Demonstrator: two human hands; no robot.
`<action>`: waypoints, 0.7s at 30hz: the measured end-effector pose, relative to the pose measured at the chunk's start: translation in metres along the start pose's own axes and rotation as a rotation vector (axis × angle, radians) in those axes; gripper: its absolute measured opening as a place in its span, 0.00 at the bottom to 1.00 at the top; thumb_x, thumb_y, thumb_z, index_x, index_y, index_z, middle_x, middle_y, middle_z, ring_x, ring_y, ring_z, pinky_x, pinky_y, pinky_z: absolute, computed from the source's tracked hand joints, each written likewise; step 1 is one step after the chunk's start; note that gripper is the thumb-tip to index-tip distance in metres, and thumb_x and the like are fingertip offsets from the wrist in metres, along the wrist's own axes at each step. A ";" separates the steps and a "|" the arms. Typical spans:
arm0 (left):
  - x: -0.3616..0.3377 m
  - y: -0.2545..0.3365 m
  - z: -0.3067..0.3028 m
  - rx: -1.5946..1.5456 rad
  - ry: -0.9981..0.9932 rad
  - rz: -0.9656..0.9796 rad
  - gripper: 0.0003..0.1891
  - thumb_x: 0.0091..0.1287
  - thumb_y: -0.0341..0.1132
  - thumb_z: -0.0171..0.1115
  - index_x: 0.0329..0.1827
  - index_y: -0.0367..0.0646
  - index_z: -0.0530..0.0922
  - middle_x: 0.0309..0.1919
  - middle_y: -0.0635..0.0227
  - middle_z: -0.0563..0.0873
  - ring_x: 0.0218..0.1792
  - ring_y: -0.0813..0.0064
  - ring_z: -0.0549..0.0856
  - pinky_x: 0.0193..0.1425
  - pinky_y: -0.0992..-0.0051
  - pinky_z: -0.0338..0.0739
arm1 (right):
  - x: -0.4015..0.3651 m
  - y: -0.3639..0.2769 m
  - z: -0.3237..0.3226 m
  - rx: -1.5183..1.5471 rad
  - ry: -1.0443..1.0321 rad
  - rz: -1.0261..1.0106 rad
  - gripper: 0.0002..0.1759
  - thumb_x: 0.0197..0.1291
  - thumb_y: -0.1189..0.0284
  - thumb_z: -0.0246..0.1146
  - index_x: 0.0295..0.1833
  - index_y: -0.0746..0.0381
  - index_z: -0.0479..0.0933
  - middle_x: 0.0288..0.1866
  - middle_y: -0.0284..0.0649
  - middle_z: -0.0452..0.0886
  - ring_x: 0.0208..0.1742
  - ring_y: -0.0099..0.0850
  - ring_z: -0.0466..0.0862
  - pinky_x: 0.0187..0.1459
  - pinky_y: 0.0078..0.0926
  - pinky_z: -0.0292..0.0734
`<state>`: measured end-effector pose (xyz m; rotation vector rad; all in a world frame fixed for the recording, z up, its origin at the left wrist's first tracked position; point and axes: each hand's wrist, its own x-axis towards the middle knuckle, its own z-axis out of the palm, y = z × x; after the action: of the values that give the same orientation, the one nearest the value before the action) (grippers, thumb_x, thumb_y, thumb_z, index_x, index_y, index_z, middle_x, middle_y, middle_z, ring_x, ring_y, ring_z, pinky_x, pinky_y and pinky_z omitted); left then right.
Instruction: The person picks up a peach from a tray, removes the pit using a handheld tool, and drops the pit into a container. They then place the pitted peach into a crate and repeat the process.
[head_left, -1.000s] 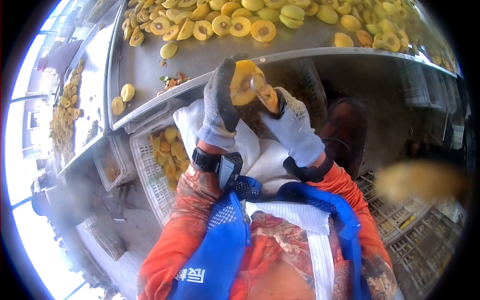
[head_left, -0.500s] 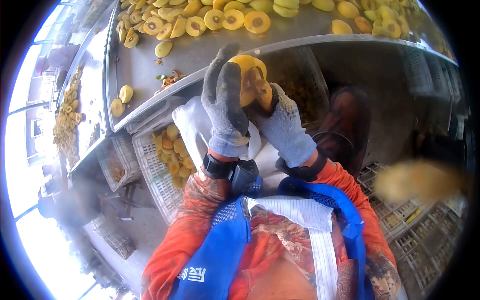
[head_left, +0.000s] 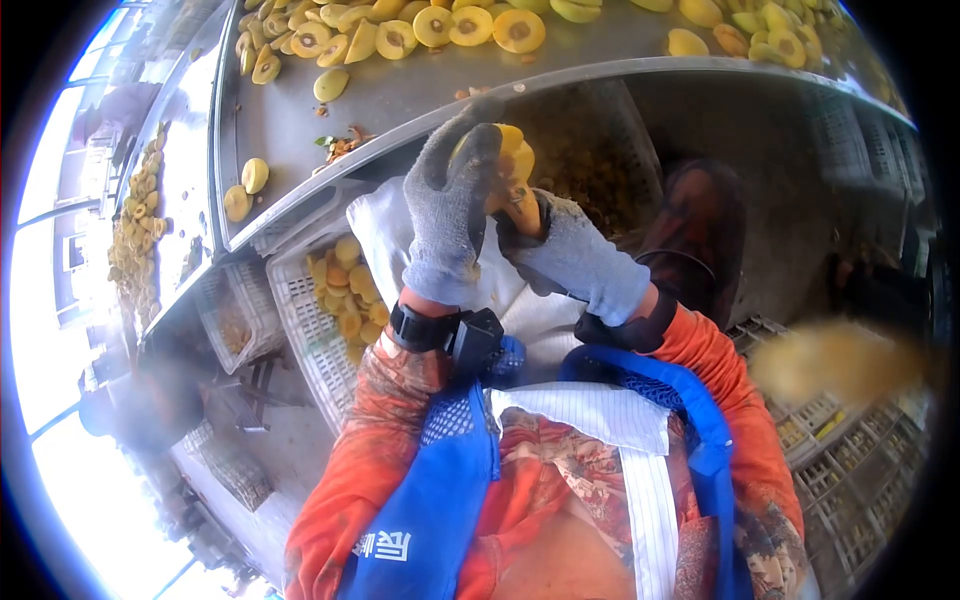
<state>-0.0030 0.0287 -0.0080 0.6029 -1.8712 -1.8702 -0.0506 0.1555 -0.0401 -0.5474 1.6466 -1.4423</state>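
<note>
My left hand [head_left: 447,205], in a grey knit glove with darker fingers, grips a yellow peach [head_left: 516,152] just below the metal table's front edge. My right hand [head_left: 580,252], gloved the same way, is closed right beneath the fruit. A brownish, thumb-like shape [head_left: 522,208] stands out from its dark fingertips against the peach's lower side; I cannot tell what else these fingers hold. Peach halves [head_left: 470,27], several with brown pits or pit hollows showing, lie on the table ahead.
The metal table [head_left: 280,130] crosses the front, with peelings [head_left: 345,143] near its edge. A white crate [head_left: 305,320] of peach pieces stands lower left, and a smaller crate [head_left: 235,320] beside it. Stacked crates [head_left: 850,480] fill the lower right. A person's leg [head_left: 700,225] is at right.
Both hands have shifted slightly down, and my right hand has moved a little right. The left hand has turned, covering more of the peach's left side. The view has shifted slightly.
</note>
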 end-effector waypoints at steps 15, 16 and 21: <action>-0.003 -0.001 -0.018 0.221 -0.334 0.151 0.13 0.65 0.28 0.64 0.52 0.37 0.83 0.47 0.66 0.87 0.44 0.81 0.84 0.48 0.80 0.80 | -0.017 0.004 -0.013 0.428 -0.424 0.402 0.13 0.52 0.75 0.66 0.43 0.64 0.74 0.19 0.32 0.71 0.15 0.22 0.70 0.17 0.20 0.65; -0.002 -0.002 -0.018 0.170 -0.361 0.097 0.13 0.65 0.28 0.64 0.52 0.37 0.83 0.47 0.66 0.87 0.44 0.80 0.84 0.49 0.80 0.80 | -0.017 0.004 -0.016 0.475 -0.477 0.404 0.12 0.52 0.75 0.65 0.42 0.65 0.74 0.18 0.32 0.70 0.15 0.22 0.70 0.18 0.19 0.65; 0.000 -0.006 -0.007 -0.257 -0.416 -0.089 0.20 0.71 0.38 0.56 0.60 0.32 0.75 0.53 0.59 0.84 0.50 0.67 0.85 0.54 0.73 0.80 | -0.031 -0.002 -0.027 0.651 -0.605 0.377 0.12 0.50 0.76 0.63 0.42 0.68 0.74 0.17 0.34 0.69 0.14 0.22 0.70 0.18 0.19 0.64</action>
<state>0.0010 0.0235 -0.0140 0.2249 -1.8161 -2.3922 -0.0562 0.1952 -0.0296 -0.2379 0.6979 -1.2629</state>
